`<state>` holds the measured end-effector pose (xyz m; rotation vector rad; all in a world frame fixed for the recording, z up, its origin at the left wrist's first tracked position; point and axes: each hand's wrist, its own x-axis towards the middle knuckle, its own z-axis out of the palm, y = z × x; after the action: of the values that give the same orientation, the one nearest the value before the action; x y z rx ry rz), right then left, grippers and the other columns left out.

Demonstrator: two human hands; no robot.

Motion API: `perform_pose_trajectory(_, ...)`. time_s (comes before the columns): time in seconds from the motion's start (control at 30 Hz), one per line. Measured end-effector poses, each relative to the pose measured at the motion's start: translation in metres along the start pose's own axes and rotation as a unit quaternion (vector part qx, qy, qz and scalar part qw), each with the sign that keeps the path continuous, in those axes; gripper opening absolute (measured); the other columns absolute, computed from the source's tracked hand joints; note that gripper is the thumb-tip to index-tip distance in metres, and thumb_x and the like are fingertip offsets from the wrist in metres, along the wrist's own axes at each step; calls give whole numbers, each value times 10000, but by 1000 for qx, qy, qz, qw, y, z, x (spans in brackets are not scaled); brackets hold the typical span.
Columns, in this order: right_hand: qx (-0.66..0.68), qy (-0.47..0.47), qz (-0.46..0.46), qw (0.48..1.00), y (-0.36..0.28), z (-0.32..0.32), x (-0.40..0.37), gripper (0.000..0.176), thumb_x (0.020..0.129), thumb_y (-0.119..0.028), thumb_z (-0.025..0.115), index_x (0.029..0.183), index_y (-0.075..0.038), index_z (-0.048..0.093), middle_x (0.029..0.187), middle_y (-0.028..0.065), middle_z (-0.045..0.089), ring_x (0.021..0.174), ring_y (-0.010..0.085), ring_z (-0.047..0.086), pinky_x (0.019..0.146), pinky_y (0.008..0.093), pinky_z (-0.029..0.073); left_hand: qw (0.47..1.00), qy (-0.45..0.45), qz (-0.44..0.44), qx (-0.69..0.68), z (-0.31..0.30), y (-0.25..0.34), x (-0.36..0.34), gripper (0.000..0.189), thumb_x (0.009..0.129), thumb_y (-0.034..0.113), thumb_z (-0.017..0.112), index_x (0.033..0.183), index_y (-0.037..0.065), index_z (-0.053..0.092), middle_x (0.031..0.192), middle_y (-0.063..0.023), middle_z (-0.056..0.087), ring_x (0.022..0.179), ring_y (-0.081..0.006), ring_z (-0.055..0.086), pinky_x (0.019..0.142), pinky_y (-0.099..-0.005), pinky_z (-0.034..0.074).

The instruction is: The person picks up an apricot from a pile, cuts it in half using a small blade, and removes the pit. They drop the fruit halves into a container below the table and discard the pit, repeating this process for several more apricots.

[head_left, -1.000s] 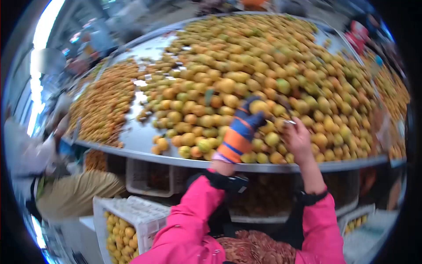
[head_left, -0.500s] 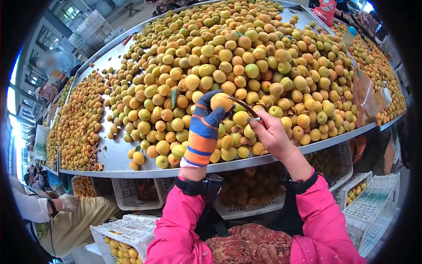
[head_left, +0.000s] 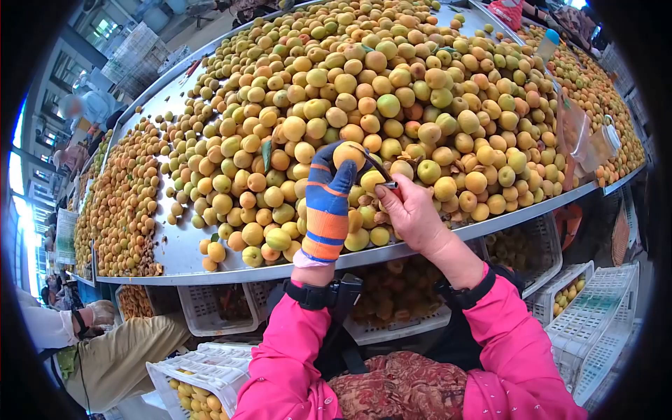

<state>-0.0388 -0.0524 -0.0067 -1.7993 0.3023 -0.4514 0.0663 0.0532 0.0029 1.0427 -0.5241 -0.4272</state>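
My left hand (head_left: 327, 210), in a blue and orange striped glove, is closed around a yellow-orange apricot (head_left: 347, 155) just above the front of the fruit pile. My bare right hand (head_left: 418, 218) grips a small curved knife (head_left: 379, 169) with a dark thin blade and a bit of red handle showing. The blade reaches left to the apricot's upper right side; how deep it sits cannot be made out. Beneath and behind both hands lies a large heap of apricots (head_left: 392, 106), yellow, orange and greenish, on a metal table (head_left: 183, 241).
The table's raised metal rim (head_left: 448, 236) runs below my hands. A white crate (head_left: 227, 360) with fruit stands at lower left, more crates (head_left: 598, 315) at right. A clear plastic jar (head_left: 600, 148) lies at right. A co-worker's gloved hand (head_left: 102, 313) is at far left.
The view has shifted slightly, so the pile appears further left. My right hand and the knife have come a little nearer my left hand. The apricot stays in my left hand.
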Motion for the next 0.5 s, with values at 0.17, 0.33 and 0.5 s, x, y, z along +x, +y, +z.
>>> perform_pose_trajectory(0.17, -78, -2, -9, 997, -8, -4, -4, 232, 884, -242, 563, 941, -17, 547, 704, 147, 625, 653, 328, 618, 551, 376, 461, 996, -2, 12, 89, -1, 0, -4, 372, 858, 131, 593, 1183, 12, 457, 1075, -87, 552, 976, -160, 554, 845, -275, 458)
perform_pose_trajectory(0.33, -58, 50, -36, 996, -7, 14, -5, 219, 879, -240, 567, 924, -30, 527, 689, 156, 612, 652, 344, 609, 555, 390, 464, 997, -15, -67, -42, 10, -8, -13, 413, 926, 352, 484, 1153, 7, 474, 1066, -154, 596, 946, -234, 598, 818, -325, 497)
perform_pose_trajectory(0.5, -121, 86, -48, 988, -1, 22, -3, 214, 878, -240, 565, 887, -34, 512, 667, 151, 600, 650, 348, 607, 558, 394, 467, 976, 10, -143, -166, 21, -20, -18, 505, 928, 452, 417, 1137, 4, 523, 1088, -157, 597, 994, -243, 574, 875, -341, 467)
